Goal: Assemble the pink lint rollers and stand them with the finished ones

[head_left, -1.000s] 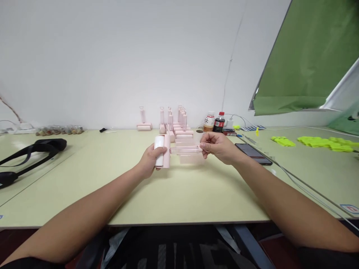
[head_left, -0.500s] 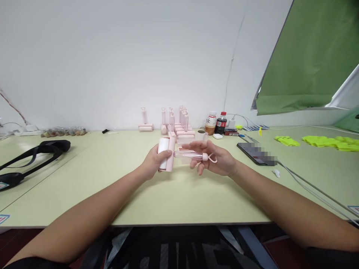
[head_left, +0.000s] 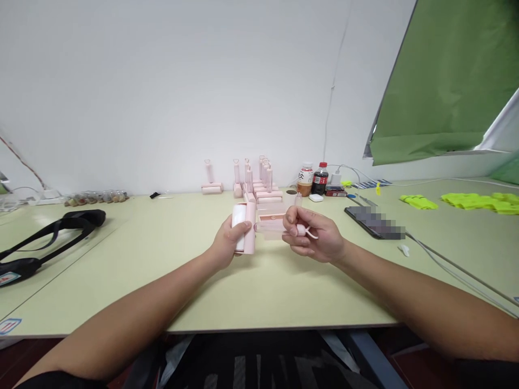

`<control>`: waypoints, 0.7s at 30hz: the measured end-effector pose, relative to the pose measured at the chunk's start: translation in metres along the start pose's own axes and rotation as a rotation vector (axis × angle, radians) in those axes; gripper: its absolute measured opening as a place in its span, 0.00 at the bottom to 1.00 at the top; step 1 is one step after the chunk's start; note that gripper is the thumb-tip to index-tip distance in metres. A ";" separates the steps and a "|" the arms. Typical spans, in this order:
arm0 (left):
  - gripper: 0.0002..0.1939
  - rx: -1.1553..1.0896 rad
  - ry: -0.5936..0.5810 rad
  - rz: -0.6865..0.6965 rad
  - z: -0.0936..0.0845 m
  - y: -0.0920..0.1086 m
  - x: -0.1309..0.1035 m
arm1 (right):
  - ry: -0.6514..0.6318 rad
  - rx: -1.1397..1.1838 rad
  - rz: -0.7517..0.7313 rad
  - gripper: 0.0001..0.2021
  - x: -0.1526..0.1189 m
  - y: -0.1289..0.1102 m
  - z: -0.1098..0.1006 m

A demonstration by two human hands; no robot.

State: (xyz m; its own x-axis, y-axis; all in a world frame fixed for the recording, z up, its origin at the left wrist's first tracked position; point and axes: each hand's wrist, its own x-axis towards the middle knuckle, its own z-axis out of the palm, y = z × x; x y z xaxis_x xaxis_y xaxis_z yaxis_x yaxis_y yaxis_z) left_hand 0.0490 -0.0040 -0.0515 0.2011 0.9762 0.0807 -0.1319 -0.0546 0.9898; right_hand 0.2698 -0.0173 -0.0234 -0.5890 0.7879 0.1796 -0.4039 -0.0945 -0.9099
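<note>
In my left hand is the head of a pink lint roller, its white roll turned toward the hand, with my thumb across the front. The clear pinkish handle reaches sideways to my right hand, whose fingers are closed around its far end. A pink loop at that end shows beside the palm. Behind the handle on the table lies a pink open piece, partly hidden. Farther back, several similar lint rollers stand with their handles upward near the wall.
At the back right are a cola bottle, a jar and a white case. A phone with cables lies on the right, with neon yellow cloths beyond it. Black straps lie on the left.
My right hand's fingers, spread beside the handle before, have closed around its looped end. The roller head stays in my left hand. The whole view has shifted slightly.
</note>
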 end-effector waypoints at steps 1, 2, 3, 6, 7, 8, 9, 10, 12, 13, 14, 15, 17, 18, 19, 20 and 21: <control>0.24 -0.008 -0.010 0.002 0.001 -0.002 0.000 | -0.009 -0.003 -0.014 0.13 -0.001 0.000 0.001; 0.23 -0.013 -0.020 0.005 0.001 -0.003 0.000 | -0.021 -0.008 -0.028 0.13 -0.001 0.000 0.002; 0.23 -0.017 -0.028 0.012 0.001 -0.003 0.000 | -0.034 -0.016 -0.041 0.13 -0.002 -0.001 0.002; 0.24 -0.013 -0.043 0.058 0.002 0.000 0.002 | -0.071 -0.076 -0.081 0.12 -0.001 -0.004 -0.002; 0.25 -0.014 -0.053 0.080 0.001 0.003 0.003 | -0.076 -0.109 -0.102 0.11 0.000 -0.006 -0.004; 0.27 -0.025 -0.071 0.101 0.000 0.006 0.004 | -0.076 -0.148 -0.127 0.11 0.001 -0.009 -0.006; 0.28 -0.047 -0.097 0.120 -0.002 0.009 0.005 | -0.069 -0.192 -0.155 0.11 0.002 -0.012 -0.009; 0.29 -0.073 -0.126 0.140 -0.005 0.012 0.006 | -0.056 -0.236 -0.184 0.10 0.002 -0.015 -0.012; 0.29 -0.108 -0.185 0.175 -0.011 0.016 0.008 | -0.030 -0.314 -0.234 0.10 0.002 -0.020 -0.016; 0.28 -0.104 -0.200 0.194 -0.013 0.016 0.009 | -0.027 -0.350 -0.239 0.12 0.002 -0.023 -0.017; 0.26 -0.083 -0.198 0.214 -0.015 0.016 0.009 | -0.035 -0.389 -0.223 0.16 0.001 -0.025 -0.018; 0.25 -0.048 -0.185 0.234 -0.016 0.015 0.009 | -0.054 -0.437 -0.175 0.20 0.001 -0.026 -0.018; 0.25 0.031 -0.147 0.270 -0.014 0.012 0.007 | -0.116 -0.583 -0.005 0.27 0.001 -0.025 -0.019; 0.26 0.066 -0.133 0.286 -0.011 0.011 0.006 | -0.137 -0.684 0.073 0.26 0.002 -0.023 -0.019; 0.28 0.095 -0.133 0.294 -0.008 0.010 0.004 | -0.132 -0.795 0.116 0.21 0.003 -0.020 -0.019; 0.30 0.113 -0.142 0.295 -0.005 0.010 0.002 | -0.096 -0.905 0.116 0.14 0.005 -0.017 -0.021; 0.31 0.121 -0.151 0.292 -0.002 0.010 0.001 | -0.029 -1.006 0.075 0.08 0.008 -0.014 -0.023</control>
State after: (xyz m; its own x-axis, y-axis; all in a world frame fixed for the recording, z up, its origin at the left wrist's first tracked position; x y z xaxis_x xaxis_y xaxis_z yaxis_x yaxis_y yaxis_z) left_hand 0.0458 -0.0030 -0.0421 0.3145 0.8741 0.3703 -0.0911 -0.3605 0.9283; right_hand 0.2866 0.0040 -0.0181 -0.6111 0.7845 0.1053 0.4057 0.4246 -0.8094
